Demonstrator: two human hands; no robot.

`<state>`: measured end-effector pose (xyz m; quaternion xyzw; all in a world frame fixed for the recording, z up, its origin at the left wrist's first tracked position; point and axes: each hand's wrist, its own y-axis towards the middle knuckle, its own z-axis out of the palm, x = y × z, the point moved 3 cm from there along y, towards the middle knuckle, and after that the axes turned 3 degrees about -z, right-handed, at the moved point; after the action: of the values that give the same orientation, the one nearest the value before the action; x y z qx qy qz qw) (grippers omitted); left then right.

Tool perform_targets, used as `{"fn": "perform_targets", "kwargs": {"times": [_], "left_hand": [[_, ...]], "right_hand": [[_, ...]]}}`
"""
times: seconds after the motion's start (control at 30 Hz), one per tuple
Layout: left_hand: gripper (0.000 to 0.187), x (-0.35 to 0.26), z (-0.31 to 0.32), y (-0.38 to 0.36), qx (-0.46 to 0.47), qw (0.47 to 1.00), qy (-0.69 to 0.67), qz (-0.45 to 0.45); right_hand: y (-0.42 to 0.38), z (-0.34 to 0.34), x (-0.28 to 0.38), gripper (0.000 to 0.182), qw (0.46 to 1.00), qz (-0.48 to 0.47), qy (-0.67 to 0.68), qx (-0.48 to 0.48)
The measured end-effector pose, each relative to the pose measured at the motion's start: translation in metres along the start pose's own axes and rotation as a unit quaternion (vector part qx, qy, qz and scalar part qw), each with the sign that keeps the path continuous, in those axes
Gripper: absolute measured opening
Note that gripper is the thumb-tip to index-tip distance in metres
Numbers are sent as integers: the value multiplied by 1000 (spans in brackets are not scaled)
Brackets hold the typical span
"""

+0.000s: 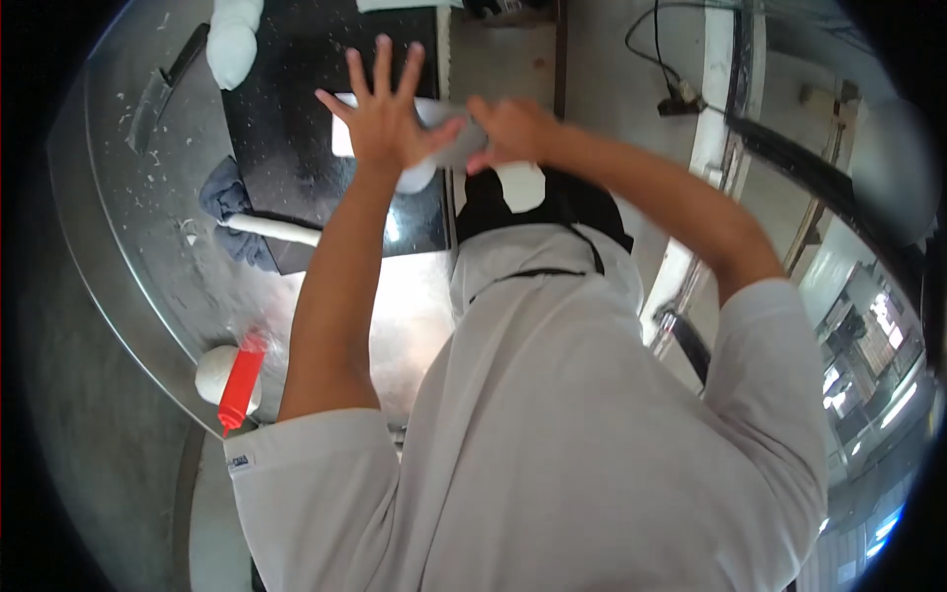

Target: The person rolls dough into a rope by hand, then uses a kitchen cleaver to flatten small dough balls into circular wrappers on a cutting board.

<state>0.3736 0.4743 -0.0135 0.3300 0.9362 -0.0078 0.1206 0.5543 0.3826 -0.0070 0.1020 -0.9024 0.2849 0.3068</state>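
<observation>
My left hand point(385, 123) is over the black board point(286, 148), palm down, with its fingers spread wide. Beside its thumb, my right hand point(508, 130) is closed around the end of a flat grey blade point(456, 136), blurred, its handle hidden in the fingers. Under and beside my left hand lies a smooth white piece point(416, 179), partly covered by the hand. Another white patch point(341, 126) shows at the left of the fingers. On the board's near left part rests a white stick point(274, 230), one end against a dark cloth point(227, 192).
A long white roll point(233, 49) lies at the board's far left. Left of it is a knife point(163, 94) on the metal table point(173, 266). Near the front edge, a red squeeze bottle point(241, 385) overlaps a white round thing point(210, 373). A black cable point(651, 49) runs at the right.
</observation>
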Motion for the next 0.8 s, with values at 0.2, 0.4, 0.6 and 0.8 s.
{"fn": "perform_targets", "kwargs": {"times": [0.2, 0.4, 0.6, 0.8], "left_hand": [[117, 34, -1, 27, -32, 998, 36, -39], [113, -12, 2, -13, 64, 997, 23, -24], [114, 13, 3, 35, -25, 992, 54, -113], [112, 11, -1, 0, 11, 1000, 13, -18]], "right_hand": [[46, -54, 11, 81, 995, -94, -26, 14], [-8, 11, -4, 86, 999, -35, 27, 28], [57, -66, -23, 87, 984, -151, -99, 5], [24, -7, -7, 91, 993, -109, 46, 22]]}}
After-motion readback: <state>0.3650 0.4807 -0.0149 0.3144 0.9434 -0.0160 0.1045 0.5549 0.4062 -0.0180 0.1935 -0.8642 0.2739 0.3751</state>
